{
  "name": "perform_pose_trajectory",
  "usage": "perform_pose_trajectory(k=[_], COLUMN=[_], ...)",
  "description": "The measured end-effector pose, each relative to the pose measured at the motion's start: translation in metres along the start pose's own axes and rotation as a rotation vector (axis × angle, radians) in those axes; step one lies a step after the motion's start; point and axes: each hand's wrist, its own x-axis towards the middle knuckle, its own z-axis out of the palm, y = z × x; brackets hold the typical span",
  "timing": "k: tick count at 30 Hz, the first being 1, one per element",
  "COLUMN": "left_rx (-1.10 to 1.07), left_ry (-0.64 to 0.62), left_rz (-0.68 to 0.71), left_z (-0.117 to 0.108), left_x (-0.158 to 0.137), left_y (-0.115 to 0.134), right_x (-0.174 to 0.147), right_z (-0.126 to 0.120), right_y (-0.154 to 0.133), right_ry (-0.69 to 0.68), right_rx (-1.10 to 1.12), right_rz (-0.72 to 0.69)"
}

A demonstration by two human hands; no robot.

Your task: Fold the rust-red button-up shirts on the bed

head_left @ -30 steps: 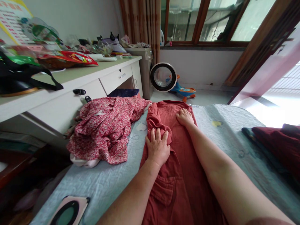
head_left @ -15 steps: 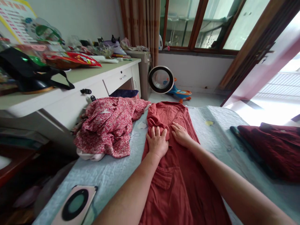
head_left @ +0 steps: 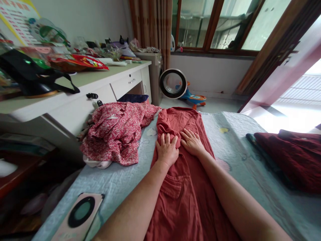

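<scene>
A long rust-red garment with a flap pocket lies lengthwise on the bed, its sides folded inward. My left hand rests on its left part, fingers spread over a bunched fold of the cloth. Just to the right, my right hand lies flat on the same garment with the fingers stretched out. Neither hand grips the cloth. The garment's near end runs out of view at the bottom.
A heap of red-and-white floral clothing lies left on the light-blue bed cover. Folded dark-red clothes are stacked at right. A phone lies near the left bed edge. A cluttered desk stands beyond, near a washing machine's round door.
My right hand has slid slightly left and up on the garment, closer to my left hand. The left hand has barely shifted, and the view has tilted a little.
</scene>
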Motion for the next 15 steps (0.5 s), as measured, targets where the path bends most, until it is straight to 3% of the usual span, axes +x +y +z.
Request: perform_pose_trajectory(k=[15], left_rx=[0.01], left_ry=[-0.025], left_rz=[0.005], left_z=[-0.002], left_x=[0.0], left_y=[-0.001], right_x=[0.006], right_z=[0.006], right_y=[0.024], right_ry=[0.019], right_rx=[-0.02], right_rz=[0.196])
